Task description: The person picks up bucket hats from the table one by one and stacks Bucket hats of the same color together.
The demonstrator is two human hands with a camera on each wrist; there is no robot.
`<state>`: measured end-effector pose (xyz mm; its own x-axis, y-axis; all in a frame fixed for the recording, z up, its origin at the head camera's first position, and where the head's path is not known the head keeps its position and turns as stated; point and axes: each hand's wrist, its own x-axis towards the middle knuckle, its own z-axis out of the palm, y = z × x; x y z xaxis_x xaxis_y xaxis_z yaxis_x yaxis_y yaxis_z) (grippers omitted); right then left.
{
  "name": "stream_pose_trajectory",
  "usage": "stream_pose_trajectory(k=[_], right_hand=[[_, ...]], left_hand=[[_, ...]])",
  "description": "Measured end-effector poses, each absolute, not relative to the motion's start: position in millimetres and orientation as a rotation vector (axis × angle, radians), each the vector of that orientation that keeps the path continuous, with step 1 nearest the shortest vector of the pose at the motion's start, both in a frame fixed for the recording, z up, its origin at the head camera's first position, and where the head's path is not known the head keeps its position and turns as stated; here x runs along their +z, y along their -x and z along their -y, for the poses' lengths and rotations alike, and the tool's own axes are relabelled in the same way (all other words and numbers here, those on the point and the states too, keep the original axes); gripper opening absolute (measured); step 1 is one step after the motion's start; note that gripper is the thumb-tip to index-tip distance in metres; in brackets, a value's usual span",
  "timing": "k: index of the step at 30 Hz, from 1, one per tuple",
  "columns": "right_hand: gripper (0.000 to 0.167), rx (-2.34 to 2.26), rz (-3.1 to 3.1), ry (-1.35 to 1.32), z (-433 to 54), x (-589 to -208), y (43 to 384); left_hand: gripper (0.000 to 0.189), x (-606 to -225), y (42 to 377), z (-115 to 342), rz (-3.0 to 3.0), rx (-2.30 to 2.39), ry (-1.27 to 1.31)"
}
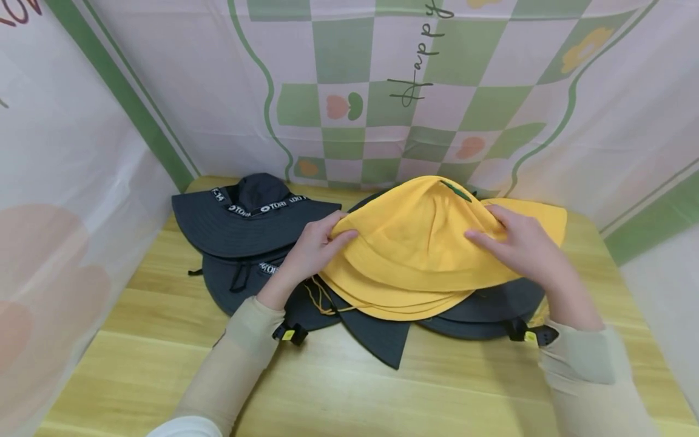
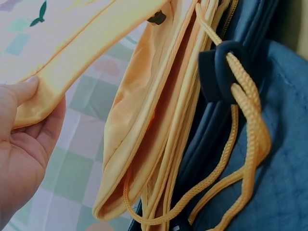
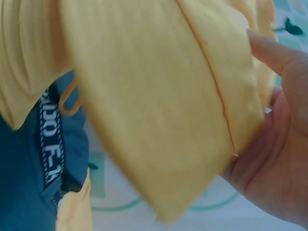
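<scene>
Both hands hold a yellow bucket hat [image 1: 420, 243] with a small green leaf at its crown. My left hand [image 1: 312, 249] pinches its left side, thumb on top and fingers beneath, as the left wrist view also shows. On the opposite side my right hand [image 1: 516, 240] grips the hat between thumb and fingers. Below it lie more yellow hats [image 1: 404, 311], their brims stacked in layers. In the left wrist view a yellow drawstring [image 2: 248, 178] with a dark toggle [image 2: 224, 72] hangs beside these brims.
Dark navy hats with white-lettered bands [image 1: 256, 233] lie in a pile at the left. Another dark brim [image 1: 491, 309] spreads under the yellow ones at the right. Everything rests on a wooden table [image 1: 338, 394], with a printed cloth [image 1: 344, 54] hanging behind it.
</scene>
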<state>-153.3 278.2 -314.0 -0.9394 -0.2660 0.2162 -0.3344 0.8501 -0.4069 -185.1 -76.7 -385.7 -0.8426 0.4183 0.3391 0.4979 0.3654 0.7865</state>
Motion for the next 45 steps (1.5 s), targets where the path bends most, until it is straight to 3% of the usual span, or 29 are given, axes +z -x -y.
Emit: stream_pose_trajectory(k=[10, 19, 32, 40, 45], right_hand=[[0.06, 0.983, 2.983, -0.317, -312, -333, 131], [0.076, 1.143, 3.03, -0.255, -327, -347, 116], [0.048, 1.288, 2.775, -0.396, -324, -364, 121], [0.056, 1.396, 2.705, -0.37, -319, -367, 123], [0.056, 1.383, 2.728, -0.365, -316, -368, 124]], left_hand=[[0.02, -388, 187, 79, 2.545, -1.51, 0.837], [0.019, -386, 187, 81, 2.552, -1.483, 0.828], [0.029, -385, 189, 83, 2.57, -1.497, 0.741], [0.045, -381, 190, 88, 2.576, -1.519, 0.677], [0.045, -378, 190, 93, 2.594, -1.573, 0.666]])
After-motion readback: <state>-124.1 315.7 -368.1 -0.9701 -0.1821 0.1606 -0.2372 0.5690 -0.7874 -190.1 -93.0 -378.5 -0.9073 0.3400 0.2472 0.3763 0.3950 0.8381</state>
